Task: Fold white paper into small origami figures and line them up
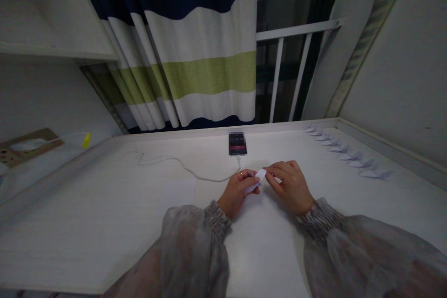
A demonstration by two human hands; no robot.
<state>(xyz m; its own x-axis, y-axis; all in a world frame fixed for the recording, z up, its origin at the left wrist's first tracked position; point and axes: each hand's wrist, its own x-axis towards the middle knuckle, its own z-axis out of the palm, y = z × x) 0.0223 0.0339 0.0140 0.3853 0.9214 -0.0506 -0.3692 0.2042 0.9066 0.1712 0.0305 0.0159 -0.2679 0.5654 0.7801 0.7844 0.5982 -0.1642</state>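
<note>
Left hand (239, 191) pinches folded white paper (260, 176) inside the bench's (104, 223) far edge, right hand (289, 184) at its tip, grip unclear; likely light, easily creased, best held along folds.

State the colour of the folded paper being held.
The folded paper is white, best seen in the head view.
</note>
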